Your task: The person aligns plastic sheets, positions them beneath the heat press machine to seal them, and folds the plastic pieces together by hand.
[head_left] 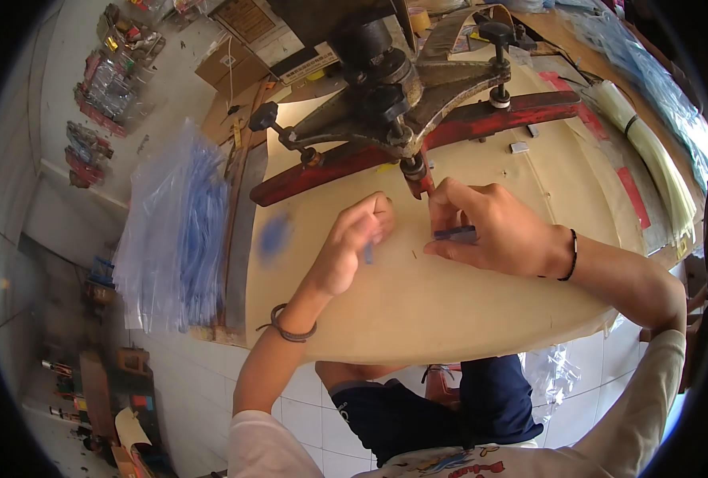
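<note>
My right hand (493, 227) is closed round a small flat dark-blue piece (455, 233), its knuckles beside the lower tip of a red metal clamp foot (421, 187). To its left, my left hand (354, 243) is curled, slightly smeared by motion. A small blue sliver (367, 253) shows at its fingers, but what they hold is partly hidden. Farther left a blurred blue piece (274, 237) appears over the tan sheet (346, 327); whether it lies there or is in the air I cannot tell. Above both hands stands a metal press (402, 127) with black knobs and a long red bar (505, 119).
Clear plastic bags (163, 247) with bluish edges are stacked at the table's left edge. A bundle of pale strips (649, 159) and bluish plastic sheeting (649, 72) lie at the right. Small metal pieces (519, 147) sit behind the bar. Cardboard boxes (238, 76) stand at the back.
</note>
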Demonstrator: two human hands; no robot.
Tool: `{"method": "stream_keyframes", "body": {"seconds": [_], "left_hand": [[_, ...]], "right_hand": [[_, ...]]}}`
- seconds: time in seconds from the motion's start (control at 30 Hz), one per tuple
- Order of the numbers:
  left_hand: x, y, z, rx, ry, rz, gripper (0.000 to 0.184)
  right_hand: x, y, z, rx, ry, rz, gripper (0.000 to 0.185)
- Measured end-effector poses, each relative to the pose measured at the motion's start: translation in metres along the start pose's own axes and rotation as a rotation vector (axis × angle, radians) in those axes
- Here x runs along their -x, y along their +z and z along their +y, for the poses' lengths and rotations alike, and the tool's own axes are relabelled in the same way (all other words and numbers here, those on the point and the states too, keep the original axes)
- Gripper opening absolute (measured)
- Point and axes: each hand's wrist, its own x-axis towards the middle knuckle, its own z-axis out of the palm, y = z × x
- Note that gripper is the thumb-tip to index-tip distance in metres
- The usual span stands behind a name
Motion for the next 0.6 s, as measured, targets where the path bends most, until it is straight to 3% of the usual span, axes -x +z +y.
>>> {"method": "stream_keyframes", "body": {"seconds": [0.07,0.17,0.2,0.47,0.57,0.6], "left_hand": [[-0.001,0.0,-0.004,-0.083,-0.002,-0.048,0.065],[0.001,0.007,0.001,-0.391,0.161,-0.095,0.069],[0.002,0.006,0.002,-0.413,0.155,-0.122,0.073],[0.0,0.01,0.009,-0.581,0.13,0.027,0.05],[0.002,0.012,0.015,-0.564,0.04,0.071,0.045],[0.003,0.012,0.017,-0.561,-0.008,0.083,0.045]], "right_hand": [[-0.001,-0.001,0.002,-0.143,0.005,-0.014,0.031],[-0.003,-0.009,0.009,0.011,-0.022,-0.242,0.028],[-0.003,-0.009,0.011,-0.006,-0.036,-0.222,0.024],[-0.006,-0.009,0.005,-0.116,-0.113,0.0,0.019],[-0.006,-0.017,-0.005,-0.088,-0.001,-0.074,0.032],[-0.006,-0.02,-0.011,-0.136,0.131,-0.102,0.033]]}}
